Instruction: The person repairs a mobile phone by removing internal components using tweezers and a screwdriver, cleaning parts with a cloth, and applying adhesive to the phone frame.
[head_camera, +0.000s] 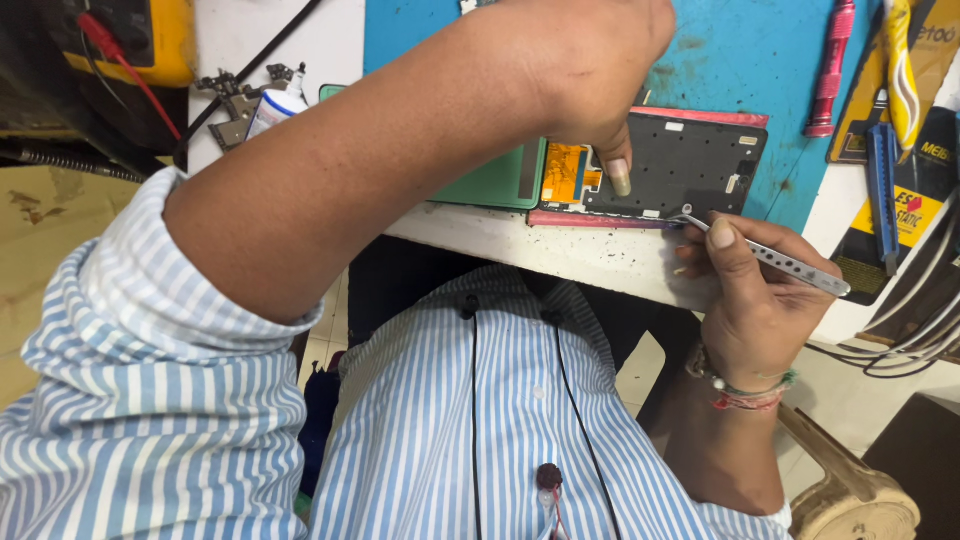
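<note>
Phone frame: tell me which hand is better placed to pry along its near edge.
Right. The right hand already holds the metal pry tool, its tip at the near edge of the phone frame. The left hand is busy pressing the frame down with its thumb, holding no tool.

place: phone repair workshop — blue work mat (740, 70) | opened phone (660, 165) | screwdrivers (830, 70) | multimeter (150, 40)
</note>
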